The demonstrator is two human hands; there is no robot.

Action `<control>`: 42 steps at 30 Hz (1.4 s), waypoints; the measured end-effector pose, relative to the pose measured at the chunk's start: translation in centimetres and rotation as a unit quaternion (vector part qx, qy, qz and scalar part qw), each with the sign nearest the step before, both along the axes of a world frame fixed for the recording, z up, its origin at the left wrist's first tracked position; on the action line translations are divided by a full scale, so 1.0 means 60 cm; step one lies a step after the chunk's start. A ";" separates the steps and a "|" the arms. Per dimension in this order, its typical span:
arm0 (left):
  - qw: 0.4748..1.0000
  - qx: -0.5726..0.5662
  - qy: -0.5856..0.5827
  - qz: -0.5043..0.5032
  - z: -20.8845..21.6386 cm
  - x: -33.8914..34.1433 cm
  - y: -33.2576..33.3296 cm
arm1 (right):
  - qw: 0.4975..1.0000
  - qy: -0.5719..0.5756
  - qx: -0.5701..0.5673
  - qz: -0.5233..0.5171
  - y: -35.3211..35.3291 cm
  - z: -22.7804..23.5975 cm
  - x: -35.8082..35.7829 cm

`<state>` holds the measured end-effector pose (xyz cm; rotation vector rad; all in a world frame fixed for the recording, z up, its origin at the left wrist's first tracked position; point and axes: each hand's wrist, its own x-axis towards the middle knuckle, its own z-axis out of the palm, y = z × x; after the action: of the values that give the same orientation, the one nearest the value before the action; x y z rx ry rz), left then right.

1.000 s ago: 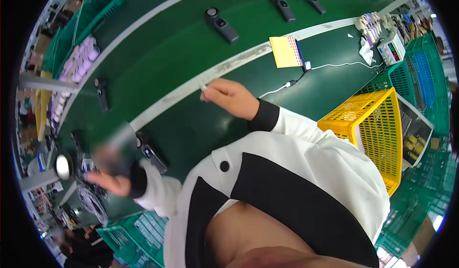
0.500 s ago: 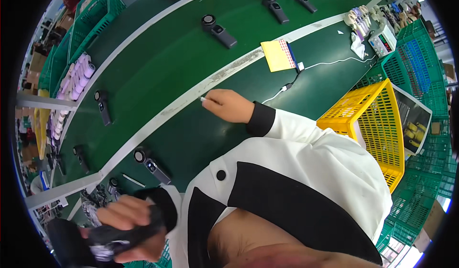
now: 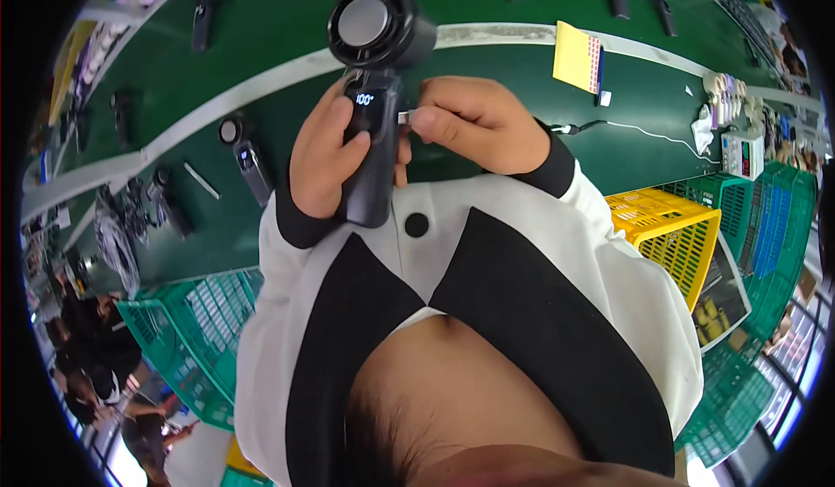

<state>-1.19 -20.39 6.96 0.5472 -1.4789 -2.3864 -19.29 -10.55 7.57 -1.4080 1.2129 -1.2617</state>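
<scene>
My left hand [image 3: 326, 161] grips the dark handle of a black handheld fan [image 3: 372, 78], held upright close in front of my chest. Its round head points up and a small lit display glows on the handle. My right hand [image 3: 474, 122] pinches a small silver cable plug [image 3: 405, 117] right against the side of the handle. Whether the plug is inside the socket I cannot tell. A thin cable [image 3: 644, 132] runs from behind my right wrist across the green bench to the right.
The green bench [image 3: 261, 61] has a pale stripe and several more black fans lying on it, one [image 3: 245, 152] at the left. A yellow notepad [image 3: 578, 56] lies at the upper right. A yellow crate [image 3: 665, 226] and green crates [image 3: 187, 339] stand beside me.
My left hand came up from the lower left with the fan and now holds it upright at the centre. My right hand left the bench and went to the fan's handle.
</scene>
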 end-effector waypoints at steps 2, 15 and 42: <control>1.000 0.009 0.014 -0.011 0.004 0.001 0.000 | 0.999 0.034 -0.017 0.028 0.001 0.001 -0.004; 0.980 -0.175 -0.009 0.093 -0.003 -0.004 0.033 | 0.984 0.165 -0.010 -0.074 0.020 0.002 0.026; 0.983 -0.014 0.114 0.143 -0.038 0.045 -0.020 | 0.980 -0.049 0.162 -0.105 0.009 -0.031 0.022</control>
<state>1.49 -21.61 4.68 0.4303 -1.2408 -2.1232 -17.99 -10.01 5.68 -0.9918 1.4533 -1.1929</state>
